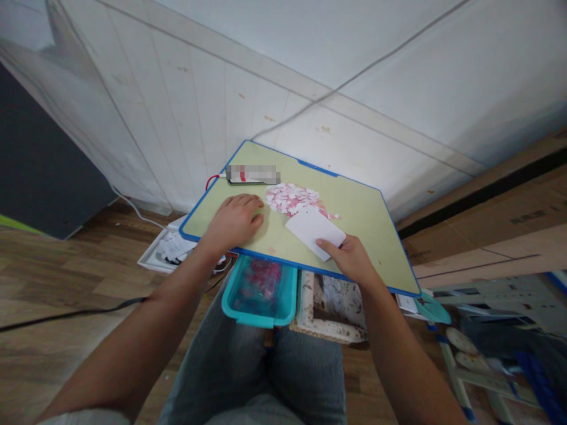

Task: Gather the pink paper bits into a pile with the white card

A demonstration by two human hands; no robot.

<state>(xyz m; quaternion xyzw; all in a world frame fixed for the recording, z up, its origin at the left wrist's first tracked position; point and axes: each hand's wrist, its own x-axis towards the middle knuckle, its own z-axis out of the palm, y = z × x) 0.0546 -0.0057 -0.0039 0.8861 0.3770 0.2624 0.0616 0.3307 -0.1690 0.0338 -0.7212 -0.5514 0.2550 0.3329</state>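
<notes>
My right hand (352, 257) grips a white card (312, 230) by its near right corner, thumb on top. The card's far edge touches or overlaps a pile of small pink and white pieces (292, 199); what they are is too small to tell. My left hand (234, 221) lies palm down on the yellow-green tabletop (354, 206), left of the pile. Its fingers are loosely stretched, with nothing seen in them.
A partly blurred dark flat device (252, 175) with a red cable lies behind my left hand. Under the near edge stand a teal basket (261, 320) holding pinkish bagged things and a patterned basket (305, 301). Cardboard boxes (487, 212) line the right; a wall rises behind.
</notes>
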